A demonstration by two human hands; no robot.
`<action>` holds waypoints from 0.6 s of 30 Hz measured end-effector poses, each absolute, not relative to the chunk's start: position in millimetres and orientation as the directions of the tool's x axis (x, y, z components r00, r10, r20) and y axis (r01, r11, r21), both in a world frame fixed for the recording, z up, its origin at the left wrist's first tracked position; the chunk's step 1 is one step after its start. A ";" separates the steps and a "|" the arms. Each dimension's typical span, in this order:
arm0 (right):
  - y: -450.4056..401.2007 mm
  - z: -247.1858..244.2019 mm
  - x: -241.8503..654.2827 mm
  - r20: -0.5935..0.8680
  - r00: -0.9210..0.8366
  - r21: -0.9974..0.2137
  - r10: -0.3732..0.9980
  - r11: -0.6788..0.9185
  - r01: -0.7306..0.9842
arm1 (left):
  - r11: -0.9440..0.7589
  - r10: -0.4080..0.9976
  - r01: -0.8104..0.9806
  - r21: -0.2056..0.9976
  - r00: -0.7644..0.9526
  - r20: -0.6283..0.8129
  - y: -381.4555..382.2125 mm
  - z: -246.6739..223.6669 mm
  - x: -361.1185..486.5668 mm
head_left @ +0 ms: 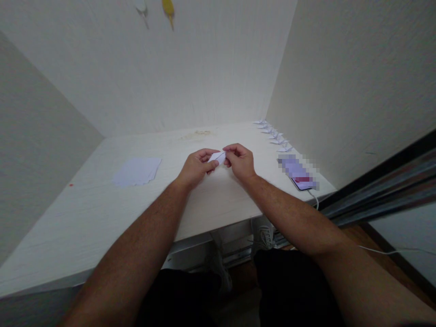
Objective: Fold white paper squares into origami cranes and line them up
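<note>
1. Left hand (196,169): grasping the left end of the folded paper (217,157), thumb on the near side, index finger along the far side.
2. Right hand (241,162): pinching the right end of the same piece between thumb and fingers. Fingertips of both hands close together.
3. Folded paper: white, small, creased, held between the hands over the middle of the bench (218,204). Can't tell if it touches the surface.
4. Stack (136,171): loose white sheets, flat on the bench, well left of the hands. Edges uneven, slightly fanned.
5. Cranes (273,136): small white folded-paper shapes with pointed ends, in a row along the right wall (344,91), toward the far right corner. Too small to count surely.
6. Phone (297,172): flat on the bench, right of the right hand, nearer than the row. Screen lit, mostly pixelated. White cable (315,198) at its near end.
7. Back wall (204,68): white hook (140,6) and yellow hook (168,7) up high, left of centre.
8. Brownish stain (202,133) on the bench near its far edge.
</note>
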State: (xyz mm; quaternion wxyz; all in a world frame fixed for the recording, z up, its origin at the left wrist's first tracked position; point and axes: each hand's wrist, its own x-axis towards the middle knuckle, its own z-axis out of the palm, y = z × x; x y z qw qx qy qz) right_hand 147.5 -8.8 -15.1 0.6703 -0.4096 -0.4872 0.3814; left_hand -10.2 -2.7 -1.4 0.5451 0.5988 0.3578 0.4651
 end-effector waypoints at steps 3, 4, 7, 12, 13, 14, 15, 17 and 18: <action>-7.8 -16.3 148.2 0.339 0.233 -0.921 0.912 0.371 -0.115 | -0.131 0.928 -0.140 0.981 0.332 0.171 0.2 -3.4 -12.2; -7.6 -16.4 148.3 0.336 0.232 -0.922 0.913 0.369 -0.119 | -0.123 0.929 -0.150 0.981 0.331 0.167 0.2 -3.3 -12.4; -7.3 -16.2 148.7 0.327 0.235 -0.923 0.915 0.363 -0.130 | -0.077 0.932 -0.164 0.983 0.338 0.129 -1.9 -1.1 -11.9; -7.6 -14.3 149.2 0.318 0.231 -0.917 0.919 0.360 -0.171 | -0.008 0.938 -0.206 0.979 0.336 0.078 -5.1 2.7 -10.8; -7.6 -13.9 149.3 0.309 0.228 -0.919 0.923 0.352 -0.178 | -0.003 0.942 -0.214 0.977 0.327 0.075 -5.2 3.2 -10.7; -7.6 -13.5 149.4 0.297 0.225 -0.923 0.928 0.340 -0.183 | 0.002 0.945 -0.221 0.975 0.319 0.071 -5.2 3.5 -10.6; -7.6 -13.1 149.5 0.282 0.224 -0.927 0.933 0.325 -0.187 | 0.007 0.947 -0.223 0.975 0.313 0.065 -5.1 3.8 -10.6; -7.3 -12.8 149.7 0.248 0.222 -0.936 0.943 0.293 -0.198 | 0.019 0.950 -0.221 0.975 0.308 0.051 -4.9 3.9 -10.2; -7.2 -12.8 149.8 0.235 0.221 -0.937 0.946 0.281 -0.205 | 0.023 0.951 -0.217 0.976 0.306 0.045 -4.7 3.7 -9.9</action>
